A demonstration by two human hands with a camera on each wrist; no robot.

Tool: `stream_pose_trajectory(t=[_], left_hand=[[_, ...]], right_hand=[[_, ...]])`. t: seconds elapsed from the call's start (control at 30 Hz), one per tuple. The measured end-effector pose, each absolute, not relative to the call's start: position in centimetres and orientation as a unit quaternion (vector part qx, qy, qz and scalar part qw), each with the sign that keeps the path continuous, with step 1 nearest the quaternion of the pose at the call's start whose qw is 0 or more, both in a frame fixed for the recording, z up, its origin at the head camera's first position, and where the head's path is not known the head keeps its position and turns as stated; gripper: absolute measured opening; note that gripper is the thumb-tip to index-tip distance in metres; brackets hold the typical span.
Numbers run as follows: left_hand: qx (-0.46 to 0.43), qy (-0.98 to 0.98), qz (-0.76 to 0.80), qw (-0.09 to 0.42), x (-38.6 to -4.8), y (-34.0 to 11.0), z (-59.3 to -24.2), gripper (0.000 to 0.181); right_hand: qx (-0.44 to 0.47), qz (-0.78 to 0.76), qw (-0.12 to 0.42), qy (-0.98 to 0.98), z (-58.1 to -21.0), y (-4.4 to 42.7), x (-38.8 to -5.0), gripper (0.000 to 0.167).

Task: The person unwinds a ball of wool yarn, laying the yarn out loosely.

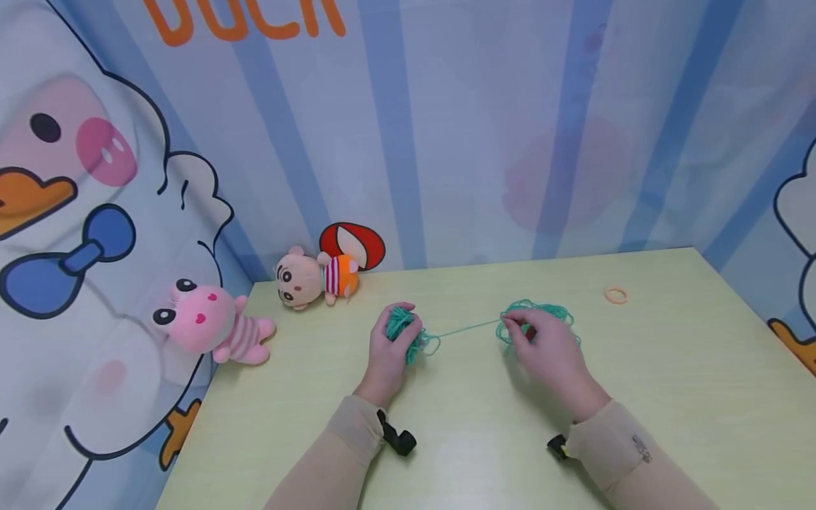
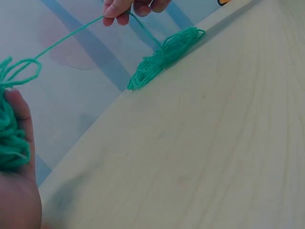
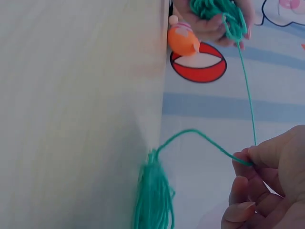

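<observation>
In the head view my left hand (image 1: 387, 354) grips a bundle of green yarn (image 1: 400, 324), with loops hanging off its right side. A single strand (image 1: 468, 329) runs taut from that bundle to my right hand (image 1: 553, 354). Thumb and fingertips of the right hand (image 3: 274, 176) pinch the strand in the right wrist view. From the pinch the yarn curves down to a second green bundle (image 3: 155, 195), which lies on the table. The left wrist view shows this second bundle (image 2: 167, 57) below and beside the right hand (image 2: 131, 8).
A pink plush toy (image 1: 213, 322) lies at the table's left edge. Another plush toy with a striped top and orange bottom (image 1: 319, 278) lies at the back left. An orange ring (image 1: 615, 295) rests at the back right. Behind the table (image 1: 472, 439) hangs a printed cloth (image 1: 472, 142).
</observation>
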State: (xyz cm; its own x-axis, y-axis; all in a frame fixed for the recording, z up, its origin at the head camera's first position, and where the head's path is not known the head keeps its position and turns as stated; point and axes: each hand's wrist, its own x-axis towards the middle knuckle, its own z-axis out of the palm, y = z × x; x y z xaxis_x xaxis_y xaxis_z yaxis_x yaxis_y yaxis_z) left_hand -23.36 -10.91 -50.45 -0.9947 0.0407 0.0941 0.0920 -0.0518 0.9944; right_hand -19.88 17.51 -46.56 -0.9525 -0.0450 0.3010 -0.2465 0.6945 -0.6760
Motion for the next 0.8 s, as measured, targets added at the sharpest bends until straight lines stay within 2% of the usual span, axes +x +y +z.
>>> stream_pose_trajectory(t=[0.2,0.53,0.67,0.8], left_hand=[[-0.056,-0.669,-0.741,0.017,-23.4,-10.9,-50.5,0.042],[-0.048,-0.675,-0.736,0.018,-23.3,-10.9,-50.5,0.038],[-0.047,-0.675,-0.737,0.015,-23.4,-10.9,-50.5,0.041],[-0.046,-0.677,-0.734,0.019,-23.4,-11.0,-50.4,0.040]], right_hand=[[0.053,0.372,0.137,-0.916,-46.4,20.3,-19.3,0.026],[0.025,0.350,0.154,-0.924,-47.7,24.6,-19.0,0.030],[-0.006,0.338,0.126,-0.932,-48.3,26.1,-19.0,0.032],[-0.028,0.316,0.069,-0.946,-48.7,27.0,-19.2,0.033]])
